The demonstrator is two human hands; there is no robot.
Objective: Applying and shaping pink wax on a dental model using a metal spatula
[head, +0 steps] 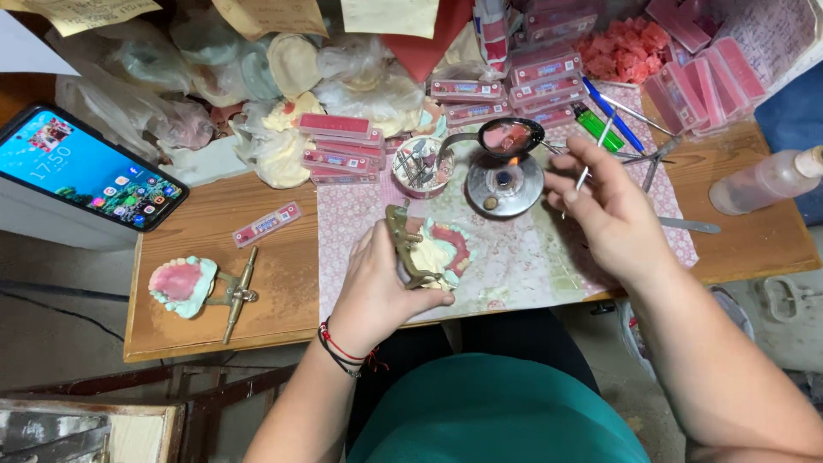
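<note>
Near the middle of the frame, the left hand (377, 283) is closed around a brass-coloured dental articulator (405, 249) carrying a plaster cast with pink wax gums (446, 249), holding it just above the patterned pink mat (514, 266) that covers the centre of the wooden table (223, 291). To its right, the right hand (600, 206) pinches a thin metal instrument (591, 163) between thumb and fingertips, its tip pointing up toward a small spirit burner (504, 183) with a lit flame. Directly over the burner sits a dark spoon (507, 135) holding pink wax. Just left of the burner stands a small round cup (420, 167) full of metal tools. At the lower left of the table lies a second articulator with a mint-green and pink cast (195, 290), and near it a small pink strip box (267, 224). A smartphone (86, 167) with a lit screen rests at the left edge. Stacks of pink flat boxes (523, 81) fill the upper centre, with crumpled plastic bags (171, 86) at the upper left. A green lighter (597, 125), a blue pen (613, 116) and a clear squeeze bottle (763, 182) lie toward the right side.
</note>
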